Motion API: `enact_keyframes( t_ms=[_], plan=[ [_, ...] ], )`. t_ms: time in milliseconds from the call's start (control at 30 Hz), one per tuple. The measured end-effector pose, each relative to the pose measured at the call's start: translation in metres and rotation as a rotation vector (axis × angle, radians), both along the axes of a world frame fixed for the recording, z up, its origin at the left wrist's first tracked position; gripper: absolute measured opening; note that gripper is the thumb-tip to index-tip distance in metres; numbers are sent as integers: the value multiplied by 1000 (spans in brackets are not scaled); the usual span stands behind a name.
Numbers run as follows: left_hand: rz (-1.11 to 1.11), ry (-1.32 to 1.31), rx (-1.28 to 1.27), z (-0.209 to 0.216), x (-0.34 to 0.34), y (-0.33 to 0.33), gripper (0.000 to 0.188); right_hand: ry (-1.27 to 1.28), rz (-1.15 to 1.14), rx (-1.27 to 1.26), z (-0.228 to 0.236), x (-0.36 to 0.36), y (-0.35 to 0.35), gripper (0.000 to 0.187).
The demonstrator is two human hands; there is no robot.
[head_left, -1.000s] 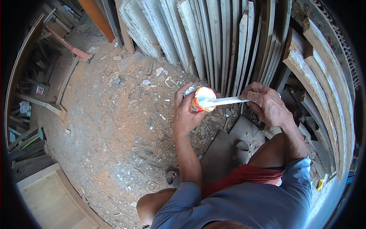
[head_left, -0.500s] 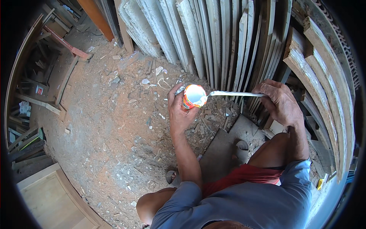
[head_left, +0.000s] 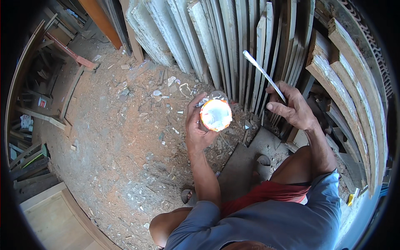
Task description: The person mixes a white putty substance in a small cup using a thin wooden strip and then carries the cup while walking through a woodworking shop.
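My left hand (head_left: 197, 132) is wrapped round the side of a small orange-rimmed cup (head_left: 216, 115). The cup's mouth faces up, and its inside is coated with something white and glossy. A greyish round piece (head_left: 218, 96) shows just beyond the rim; I cannot tell what it is. Off to the right, my right hand (head_left: 295, 109) grips the lower end of a thin stick (head_left: 261, 70) smeared with white. The stick slants up and to the left, its white tip apart from the cup.
White-edged boards (head_left: 208, 41) lean in a row at the far side. More thick planks (head_left: 346, 75) stand close on the right. Wood scraps and dust litter the ground (head_left: 125, 137). A wooden panel (head_left: 58, 216) lies at the near left, and a dark board (head_left: 239, 166) lies by my feet.
My right hand has swung the stick away from the cup's rim, from level to slanting upward. The cup has tipped so that more of its inside shows.
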State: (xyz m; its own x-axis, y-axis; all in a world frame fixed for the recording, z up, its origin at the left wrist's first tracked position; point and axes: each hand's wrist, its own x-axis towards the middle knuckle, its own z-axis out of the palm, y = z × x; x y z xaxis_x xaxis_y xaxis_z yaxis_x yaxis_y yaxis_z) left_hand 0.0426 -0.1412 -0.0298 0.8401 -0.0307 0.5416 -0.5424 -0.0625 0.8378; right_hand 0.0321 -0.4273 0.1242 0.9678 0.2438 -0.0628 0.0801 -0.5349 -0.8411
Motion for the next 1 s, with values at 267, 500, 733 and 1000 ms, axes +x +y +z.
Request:
enact_keyframes(
  t_ms=[267,500,733,1000],
  plan=[
    [-58,-142,-87,47,-19,-28,56,420,113,603,-39,7,29,86],
    [-193,184,-380,34,-30,-31,64,494,124,686,-52,17,24,81],
    [-237,-89,-392,20,-15,-28,78,359,47,566,-42,14,34,25],
    [-255,86,-604,12,-7,-21,116,84,-33,358,-50,31,25,11]
  ],
)
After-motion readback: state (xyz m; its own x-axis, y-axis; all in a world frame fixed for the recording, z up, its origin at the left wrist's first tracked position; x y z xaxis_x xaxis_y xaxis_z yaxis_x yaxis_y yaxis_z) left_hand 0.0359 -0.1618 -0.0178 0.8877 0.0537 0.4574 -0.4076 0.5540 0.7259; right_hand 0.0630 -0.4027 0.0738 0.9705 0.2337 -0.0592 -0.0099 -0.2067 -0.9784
